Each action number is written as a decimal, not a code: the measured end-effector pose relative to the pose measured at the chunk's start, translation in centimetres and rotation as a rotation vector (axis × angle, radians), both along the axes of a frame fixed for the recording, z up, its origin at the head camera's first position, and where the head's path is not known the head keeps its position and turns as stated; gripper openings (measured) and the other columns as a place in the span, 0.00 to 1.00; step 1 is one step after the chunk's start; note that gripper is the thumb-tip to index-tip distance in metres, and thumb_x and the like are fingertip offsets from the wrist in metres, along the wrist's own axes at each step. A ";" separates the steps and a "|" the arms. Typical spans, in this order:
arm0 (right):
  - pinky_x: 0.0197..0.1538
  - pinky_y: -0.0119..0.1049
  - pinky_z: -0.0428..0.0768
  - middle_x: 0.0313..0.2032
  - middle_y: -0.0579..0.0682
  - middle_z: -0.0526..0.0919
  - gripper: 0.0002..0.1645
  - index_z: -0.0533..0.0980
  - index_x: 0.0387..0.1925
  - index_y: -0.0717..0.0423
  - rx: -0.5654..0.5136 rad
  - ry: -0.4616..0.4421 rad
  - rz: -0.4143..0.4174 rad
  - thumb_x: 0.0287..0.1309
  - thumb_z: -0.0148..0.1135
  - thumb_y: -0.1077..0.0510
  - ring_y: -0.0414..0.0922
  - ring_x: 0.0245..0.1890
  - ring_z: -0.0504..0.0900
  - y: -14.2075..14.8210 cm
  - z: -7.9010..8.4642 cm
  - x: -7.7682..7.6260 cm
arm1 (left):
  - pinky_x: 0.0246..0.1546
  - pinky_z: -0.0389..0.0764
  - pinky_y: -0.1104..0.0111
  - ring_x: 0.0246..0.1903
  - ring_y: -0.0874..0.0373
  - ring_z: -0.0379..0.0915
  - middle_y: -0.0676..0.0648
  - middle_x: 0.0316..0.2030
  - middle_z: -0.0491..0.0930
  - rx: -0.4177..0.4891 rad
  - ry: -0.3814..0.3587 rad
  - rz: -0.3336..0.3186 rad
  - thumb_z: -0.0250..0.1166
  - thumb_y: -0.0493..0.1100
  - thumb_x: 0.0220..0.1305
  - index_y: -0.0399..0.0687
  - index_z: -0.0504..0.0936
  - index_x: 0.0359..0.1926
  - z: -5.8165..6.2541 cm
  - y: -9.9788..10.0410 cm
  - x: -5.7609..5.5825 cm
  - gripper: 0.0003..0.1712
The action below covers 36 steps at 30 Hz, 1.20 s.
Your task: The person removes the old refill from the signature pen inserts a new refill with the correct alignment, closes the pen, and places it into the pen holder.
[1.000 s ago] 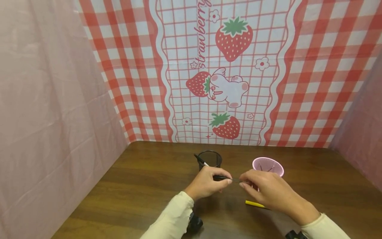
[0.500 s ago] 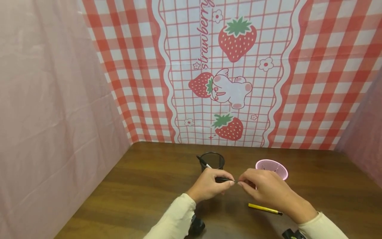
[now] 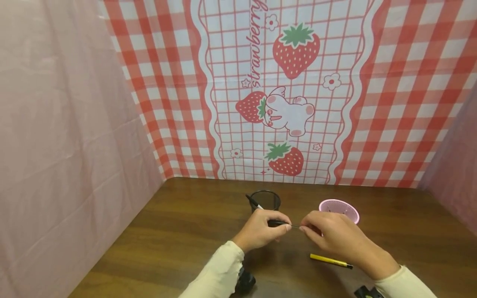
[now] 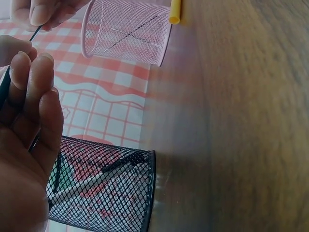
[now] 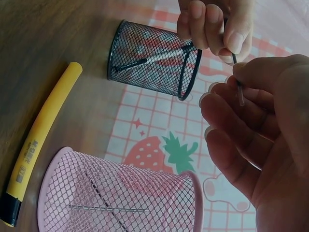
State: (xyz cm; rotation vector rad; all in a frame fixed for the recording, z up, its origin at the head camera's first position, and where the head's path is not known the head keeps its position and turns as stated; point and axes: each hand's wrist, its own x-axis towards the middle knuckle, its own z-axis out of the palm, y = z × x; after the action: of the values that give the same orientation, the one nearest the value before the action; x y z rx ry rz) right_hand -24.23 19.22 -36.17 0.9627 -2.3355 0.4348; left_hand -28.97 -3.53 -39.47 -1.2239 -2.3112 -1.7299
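My left hand (image 3: pixel 261 231) holds a slim black pen (image 3: pixel 275 222), most of it hidden in the fingers. From its end a thin dark refill (image 3: pixel 295 226) runs across to my right hand (image 3: pixel 335 238), whose thumb and forefinger pinch it. In the right wrist view the refill's translucent tip (image 5: pixel 241 99) sticks out past the pinch. Behind the left hand stands a black mesh cup (image 3: pixel 269 199) with a black-and-white pen (image 3: pixel 254 201) leaning in it. Past the right hand is a pink mesh cup (image 3: pixel 340 209); crossed thin sticks (image 4: pixel 130 34) show through its mesh.
A yellow pen (image 3: pixel 329 260) with a black end lies on the brown wooden table (image 3: pixel 179 231), near my right wrist. Strawberry-printed checked cloth (image 3: pixel 290 103) hangs along the back edge. Pale pink cloth (image 3: pixel 74 145) closes in the left side.
The gap between my hands narrowed, then widened slightly as the right hand shifted right. The view has moved a little, and more of the yellow pen shows than a second ago.
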 end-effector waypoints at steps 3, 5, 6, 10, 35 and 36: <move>0.24 0.25 0.72 0.26 0.27 0.75 0.10 0.81 0.32 0.42 0.003 0.014 0.007 0.51 0.75 0.59 0.25 0.24 0.69 0.2 -0.1 -0.1 | 0.22 0.83 0.69 0.19 0.64 0.78 0.50 0.33 0.85 0.010 0.006 -0.009 0.67 0.37 0.66 0.39 0.88 0.41 -0.6 0.0 -0.5 0.07; 0.24 0.25 0.72 0.26 0.27 0.74 0.11 0.81 0.31 0.42 0.004 0.034 0.012 0.50 0.75 0.60 0.25 0.24 0.69 0.3 -0.2 -0.1 | 0.22 0.84 0.68 0.19 0.63 0.79 0.50 0.33 0.85 0.012 0.022 -0.010 0.67 0.39 0.66 0.39 0.87 0.41 -0.6 0.0 -0.5 0.07; 0.24 0.25 0.71 0.26 0.26 0.74 0.12 0.80 0.31 0.41 0.003 0.041 0.014 0.50 0.75 0.60 0.25 0.24 0.68 0.3 -0.2 -0.1 | 0.22 0.84 0.68 0.19 0.62 0.79 0.50 0.34 0.85 0.014 0.027 -0.013 0.67 0.39 0.66 0.39 0.88 0.41 -0.6 0.0 -0.5 0.08; 0.23 0.23 0.68 0.24 0.25 0.70 0.14 0.77 0.29 0.39 -0.003 0.046 0.018 0.49 0.74 0.60 0.24 0.22 0.66 0.3 -0.3 0.0 | 0.21 0.84 0.68 0.19 0.64 0.78 0.51 0.33 0.85 0.010 0.047 -0.023 0.67 0.40 0.66 0.39 0.87 0.41 -0.7 0.0 -0.5 0.08; 0.24 0.25 0.73 0.28 0.28 0.76 0.13 0.81 0.32 0.42 -0.001 0.082 0.029 0.47 0.77 0.60 0.24 0.25 0.70 -0.5 -0.6 0.0 | 0.21 0.85 0.67 0.19 0.67 0.79 0.52 0.34 0.85 0.006 0.078 -0.031 0.66 0.40 0.67 0.43 0.87 0.41 -0.9 0.4 -0.4 0.06; 0.24 0.25 0.73 0.28 0.28 0.76 0.13 0.81 0.32 0.42 -0.002 0.081 0.028 0.47 0.77 0.60 0.24 0.25 0.70 -0.5 -0.6 0.0 | 0.21 0.84 0.68 0.19 0.68 0.79 0.52 0.34 0.85 0.006 0.079 -0.027 0.66 0.40 0.67 0.43 0.87 0.41 -0.9 0.3 -0.3 0.06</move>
State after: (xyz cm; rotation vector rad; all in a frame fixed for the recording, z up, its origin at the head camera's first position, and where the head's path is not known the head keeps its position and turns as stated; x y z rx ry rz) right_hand -24.24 18.72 -36.74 0.9947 -2.2511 0.4023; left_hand -29.32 -3.25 -40.37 -1.3042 -2.2547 -1.6627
